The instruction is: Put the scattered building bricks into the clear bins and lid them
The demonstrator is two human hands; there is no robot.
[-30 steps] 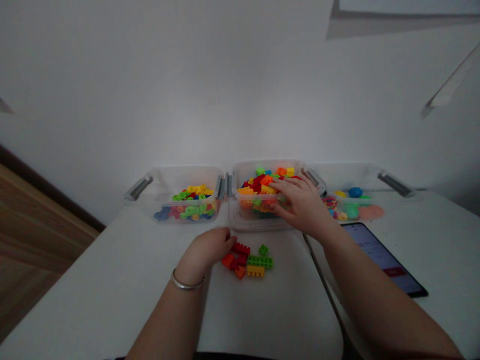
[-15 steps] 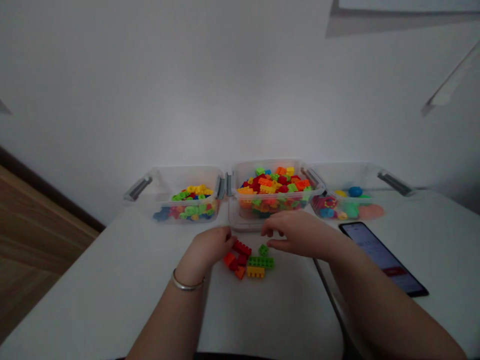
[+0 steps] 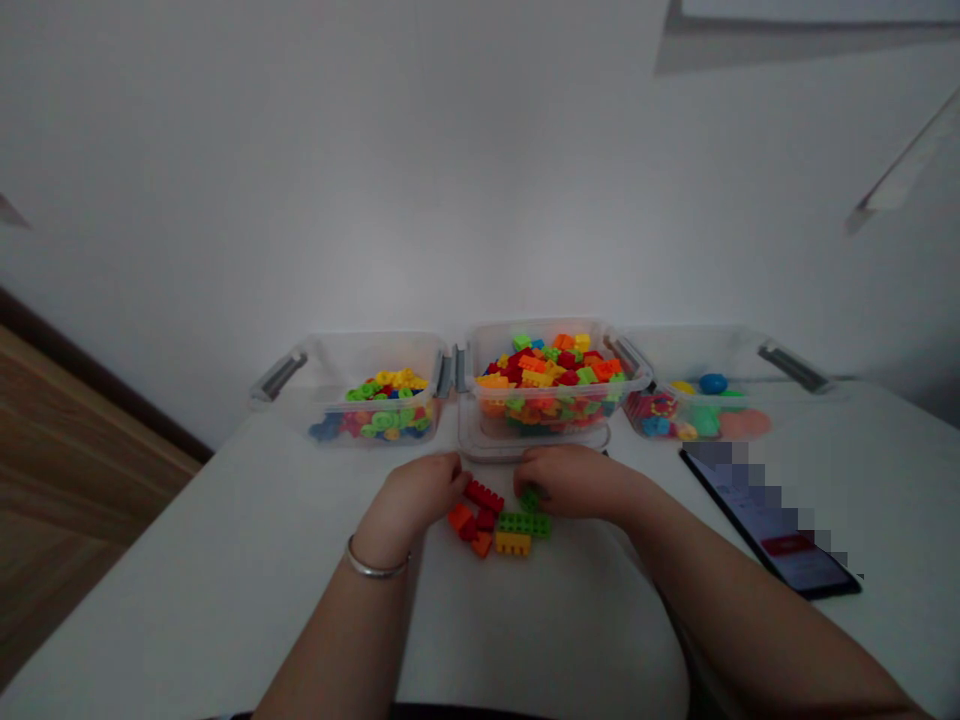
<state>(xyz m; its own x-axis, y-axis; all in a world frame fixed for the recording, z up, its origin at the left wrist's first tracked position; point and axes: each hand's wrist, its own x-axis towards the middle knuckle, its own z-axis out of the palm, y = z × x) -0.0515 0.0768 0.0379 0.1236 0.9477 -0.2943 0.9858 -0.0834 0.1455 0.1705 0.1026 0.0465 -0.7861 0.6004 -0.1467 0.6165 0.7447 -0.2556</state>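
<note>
My left hand (image 3: 426, 488) rests on the table with its fingers closed at the left end of a long red toy brick (image 3: 485, 496). My right hand (image 3: 574, 481) has its fingers curled around a small green brick (image 3: 530, 499), which is partly covered by them. Just in front lie a long green brick (image 3: 524, 525) and a yellow brick (image 3: 513, 543), close together. Left of these are an orange brick (image 3: 460, 518), another orange brick (image 3: 481, 544) and a small red brick (image 3: 485, 520).
Behind my hands stands a clear box of mixed bricks (image 3: 489, 405) on a lid (image 3: 472, 450). A box of colourful small pieces (image 3: 330, 345) is at left, another with toy parts (image 3: 675, 345) at right. A phone (image 3: 780, 530) lies beside my right forearm.
My right hand has moved down and slightly left, and its fingers have closed around the small green brick. My left hand stays by the long red brick.
</note>
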